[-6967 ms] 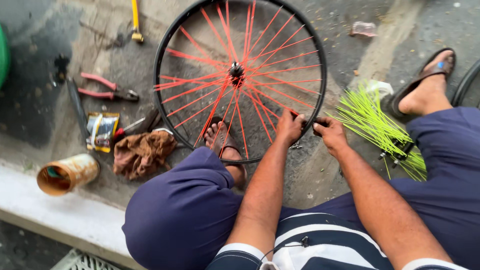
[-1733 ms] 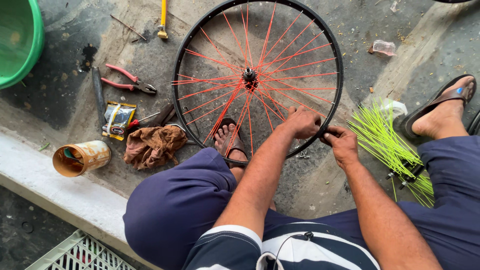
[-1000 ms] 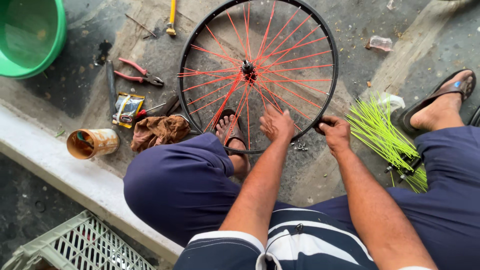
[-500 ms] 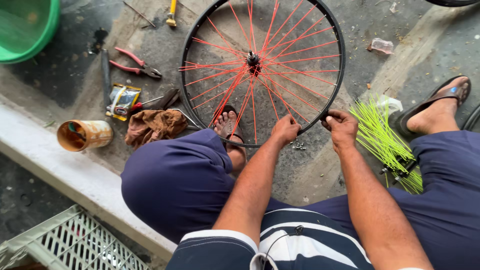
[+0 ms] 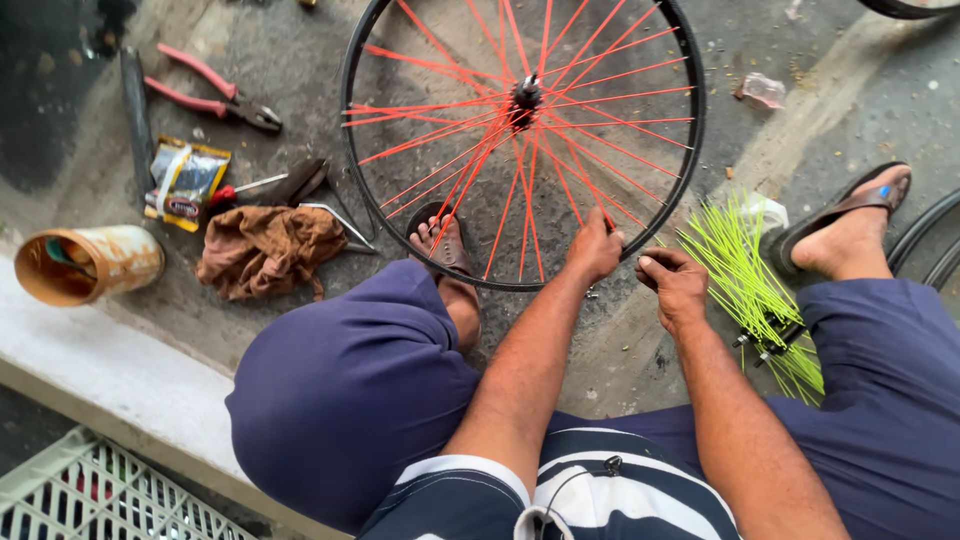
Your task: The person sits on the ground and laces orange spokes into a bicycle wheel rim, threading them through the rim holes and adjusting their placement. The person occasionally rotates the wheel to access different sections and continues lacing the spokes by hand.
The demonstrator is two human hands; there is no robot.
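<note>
Hands work a black bicycle wheel lying on the ground at twelve o'clock: left hand clamped on an orange spoke by the rim, right hand pinched together beside it, where a slip could bend that spoke.
</note>
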